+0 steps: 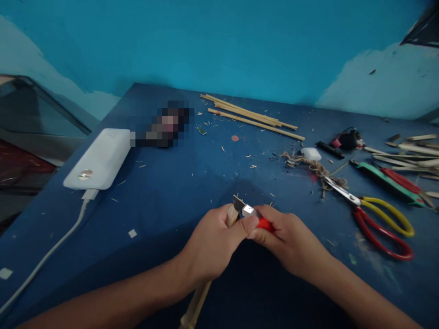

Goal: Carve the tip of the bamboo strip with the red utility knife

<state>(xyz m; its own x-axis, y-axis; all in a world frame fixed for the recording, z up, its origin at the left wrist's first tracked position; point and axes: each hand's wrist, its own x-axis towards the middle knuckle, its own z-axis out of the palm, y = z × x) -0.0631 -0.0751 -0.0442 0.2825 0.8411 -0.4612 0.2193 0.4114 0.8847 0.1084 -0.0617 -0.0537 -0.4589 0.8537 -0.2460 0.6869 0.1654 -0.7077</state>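
My left hand (213, 242) is closed around a pale bamboo stick (197, 305). The stick's top end shows above my fingers, and its lower part runs down toward the bottom edge. In my right hand (286, 237) is a red-handled cutter knife (252, 213). Its short dark blade touches or lies very near the stick's top end. My left thumb rests against the knife by its metal collar, close to my right fingers. Both hands are near the table's front edge.
Thin sticks (254, 116) lie at the back of the blue table (164, 183). A white power bank (99, 157) with a cable is at left. Scissors (366, 203), twine (317, 169), a green tool (387, 183) and split bamboo pieces (411, 160) are at right. Shavings are scattered about.
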